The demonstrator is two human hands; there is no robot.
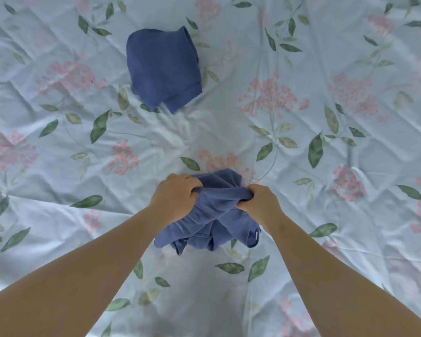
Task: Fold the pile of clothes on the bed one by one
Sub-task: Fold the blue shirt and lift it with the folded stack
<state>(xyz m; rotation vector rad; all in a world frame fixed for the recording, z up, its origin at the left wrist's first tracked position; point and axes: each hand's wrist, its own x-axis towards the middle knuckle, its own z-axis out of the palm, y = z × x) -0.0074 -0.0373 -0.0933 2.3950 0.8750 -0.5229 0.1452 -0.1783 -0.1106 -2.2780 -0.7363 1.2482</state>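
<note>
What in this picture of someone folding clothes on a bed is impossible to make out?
Head view:
What the crumpled blue garment is: bunched between the left hand and right hand.
Both hands' fingertips: buried in that cloth.
What the folded blue piece is: its folds hide it.
Bed edges and any remaining pile: the floral sheet runs past the frame.

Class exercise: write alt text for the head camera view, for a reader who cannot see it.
A left hand and a right hand grip a crumpled blue garment bunched between them, over a pale floral bedsheet. Farther off on the sheet lies a folded blue garment.
</note>
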